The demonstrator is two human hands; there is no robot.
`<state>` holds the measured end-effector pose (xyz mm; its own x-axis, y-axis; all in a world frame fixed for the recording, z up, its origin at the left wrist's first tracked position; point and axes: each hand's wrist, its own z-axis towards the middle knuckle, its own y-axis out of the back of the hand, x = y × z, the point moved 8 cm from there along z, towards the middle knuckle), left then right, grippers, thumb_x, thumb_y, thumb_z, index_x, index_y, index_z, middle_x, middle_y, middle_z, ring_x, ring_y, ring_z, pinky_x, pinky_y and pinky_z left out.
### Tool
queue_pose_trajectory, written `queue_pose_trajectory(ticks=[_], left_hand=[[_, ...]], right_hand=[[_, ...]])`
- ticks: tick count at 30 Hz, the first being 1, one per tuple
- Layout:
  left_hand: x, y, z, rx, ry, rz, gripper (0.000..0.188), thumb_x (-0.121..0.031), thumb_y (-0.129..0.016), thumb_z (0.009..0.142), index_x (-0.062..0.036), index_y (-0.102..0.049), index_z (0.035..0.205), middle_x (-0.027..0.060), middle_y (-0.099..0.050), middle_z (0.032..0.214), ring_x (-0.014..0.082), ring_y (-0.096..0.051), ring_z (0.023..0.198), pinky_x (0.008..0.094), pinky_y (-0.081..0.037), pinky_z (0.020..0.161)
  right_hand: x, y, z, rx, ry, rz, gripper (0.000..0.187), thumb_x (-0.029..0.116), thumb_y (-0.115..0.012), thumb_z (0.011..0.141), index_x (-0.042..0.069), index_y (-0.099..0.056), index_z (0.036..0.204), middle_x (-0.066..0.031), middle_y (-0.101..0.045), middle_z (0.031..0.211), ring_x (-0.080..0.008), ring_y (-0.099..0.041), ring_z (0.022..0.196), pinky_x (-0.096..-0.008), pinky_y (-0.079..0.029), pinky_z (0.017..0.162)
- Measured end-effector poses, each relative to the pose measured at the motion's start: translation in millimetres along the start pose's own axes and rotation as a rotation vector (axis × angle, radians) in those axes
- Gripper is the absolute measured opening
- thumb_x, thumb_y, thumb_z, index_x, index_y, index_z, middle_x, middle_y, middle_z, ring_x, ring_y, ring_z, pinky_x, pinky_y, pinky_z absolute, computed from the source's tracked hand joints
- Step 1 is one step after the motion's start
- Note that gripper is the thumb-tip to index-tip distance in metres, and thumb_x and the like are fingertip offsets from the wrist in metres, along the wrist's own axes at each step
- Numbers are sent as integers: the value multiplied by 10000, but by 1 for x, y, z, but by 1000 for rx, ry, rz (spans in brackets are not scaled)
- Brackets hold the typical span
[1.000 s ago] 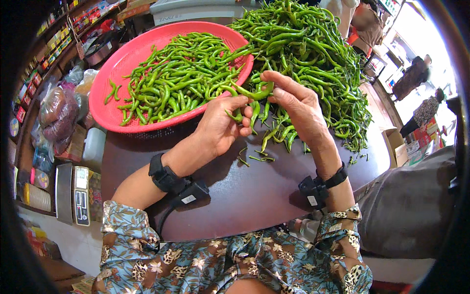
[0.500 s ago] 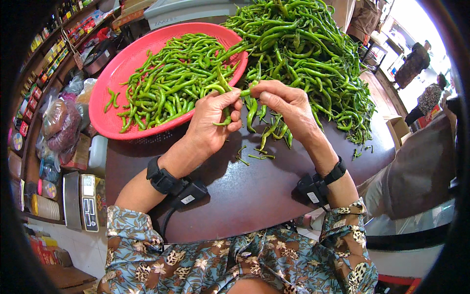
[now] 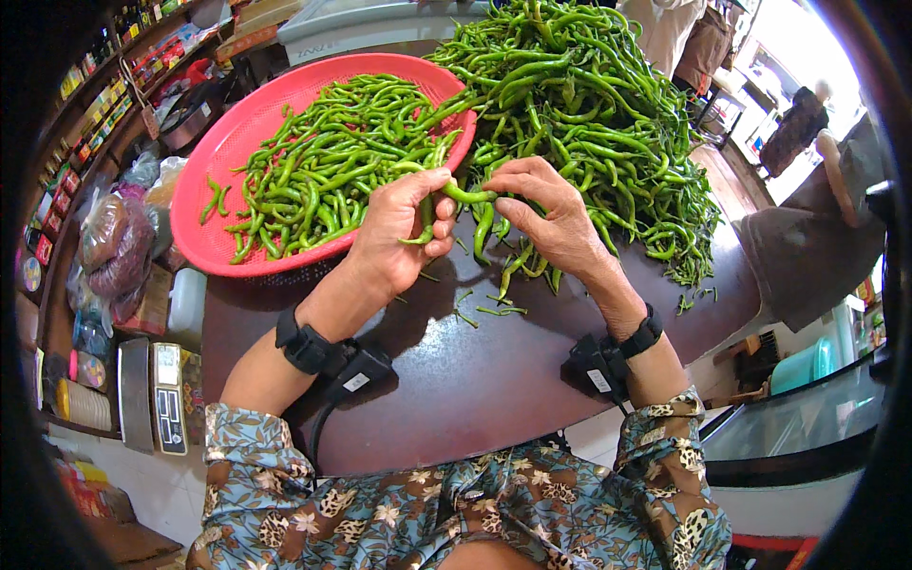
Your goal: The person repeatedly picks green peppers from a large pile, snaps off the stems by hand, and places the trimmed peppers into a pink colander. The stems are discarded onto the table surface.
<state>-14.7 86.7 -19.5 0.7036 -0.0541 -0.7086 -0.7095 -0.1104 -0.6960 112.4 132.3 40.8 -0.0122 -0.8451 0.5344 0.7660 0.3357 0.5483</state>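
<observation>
Head view: curved green pepper [image 3: 468, 197] pinched at both ends

Brown table [image 3: 456, 380]: glossy, left uncovered toward the near edge.
Heap of green peppers [image 3: 589, 114]: piled along the far edge, spread toward the right edge.
Red basket [image 3: 190, 223]: round, perforated, set at the far left corner beside the heap; filled with loose peppers [image 3: 323, 161].
Left hand [image 3: 404, 223]: fingers curled; the curved green pepper is pinched at one end by thumb and forefinger, a second pepper [image 3: 426, 217] being clasped alongside.
Right hand [image 3: 551, 214]: the curved green pepper's other end is pinched between thumb and fingers, above the table.
Black wristbands [image 3: 304, 344]: one strapped to each wrist.
Stem pieces [image 3: 499, 311]: thin, green, scattered mid-table.
</observation>
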Motion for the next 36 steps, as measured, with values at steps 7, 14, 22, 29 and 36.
queue_pose_trajectory(ticks=[7,14,22,29,36], left_hand=[[-3,3,0,-4,-22,72,135,-205,-535,859,-74,-537,826,-3,-475,584,82,-447,477,196,-317,353],[-2,5,1,-15,-12,112,134,-210,-548,852,-78,-541,832,-9,-475,584,77,-446,474,194,-319,358],[-1,9,2,-82,-43,152,129,-197,-568,841,-69,-555,829,-3,-511,609,73,-455,480,194,-326,368],[-4,6,-3,-125,-107,228,136,-196,-584,834,-62,-561,833,6,-520,628,76,-466,491,194,-335,375],[-1,1,-6,-144,-95,263,136,-194,-602,828,-63,-565,838,15,-536,643,80,-486,496,201,-352,375]], right_hand=[[-2,-4,-1,46,-38,21,128,88,-625,769,15,-634,874,-96,-570,812,-225,-563,798,-320,-450,714],[-1,-4,-2,83,-11,-29,122,96,-608,798,2,-614,876,-73,-552,807,-176,-558,771,-279,-439,687],[-3,1,-3,34,-21,-113,97,78,-615,780,7,-614,847,-75,-546,781,-189,-554,746,-289,-433,670],[-2,6,-2,-48,-14,-149,71,90,-630,746,23,-615,763,-95,-529,722,-251,-538,724,-352,-429,635],[-5,8,-3,-92,-30,-171,64,80,-616,739,19,-597,736,-94,-515,707,-254,-533,715,-356,-423,625]])
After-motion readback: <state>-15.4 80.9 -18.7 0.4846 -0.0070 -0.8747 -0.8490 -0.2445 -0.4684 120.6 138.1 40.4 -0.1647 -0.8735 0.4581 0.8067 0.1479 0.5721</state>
